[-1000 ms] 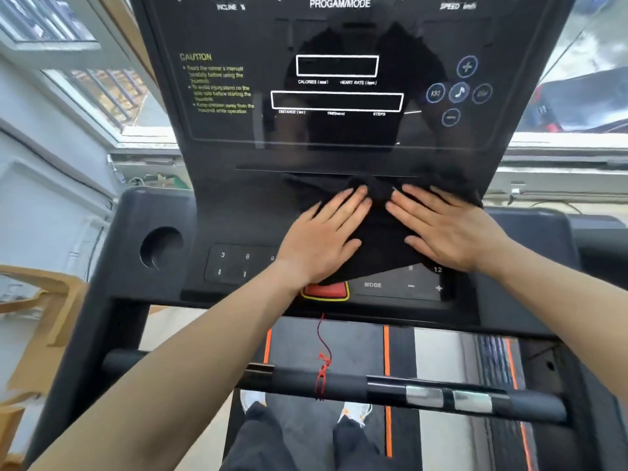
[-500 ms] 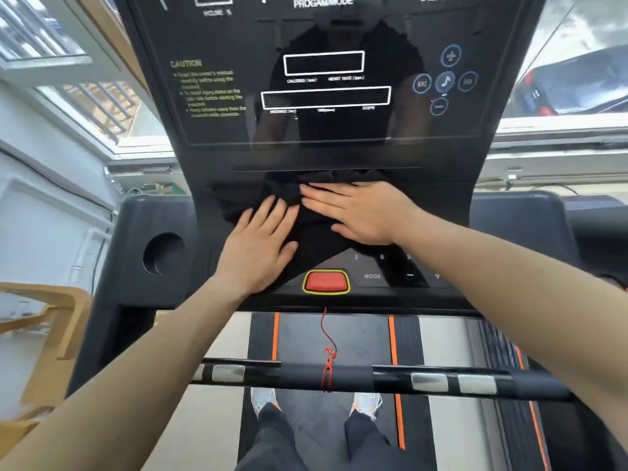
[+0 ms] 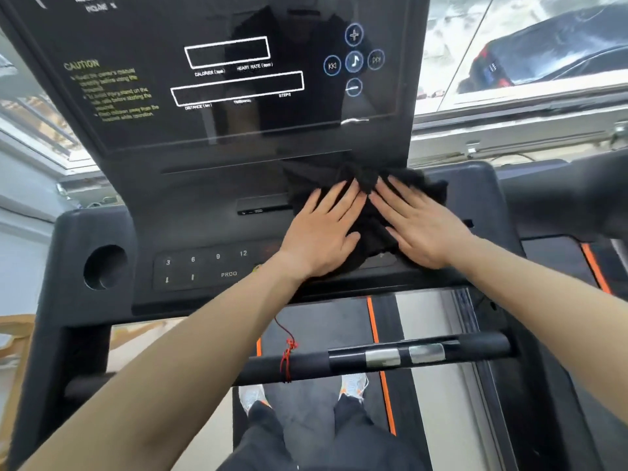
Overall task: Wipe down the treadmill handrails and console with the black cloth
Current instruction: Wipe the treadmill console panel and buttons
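My left hand [image 3: 321, 232] and right hand [image 3: 419, 229] press flat, fingers spread, on the black cloth [image 3: 367, 212] over the console [image 3: 204, 212].

Both palms flat on black cloth [image 3: 370, 212], right of frame centre.

Left hand [image 3: 323, 232] and right hand [image 3: 419, 229] side by side, fingers spread, pressing cloth against treadmill console [image 3: 204, 198]; keypad [image 3: 204, 266] lower left, handrail bar [image 3: 373, 358] below.

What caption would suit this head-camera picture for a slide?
Both hands, left and right, press a black cloth flat on the treadmill console.
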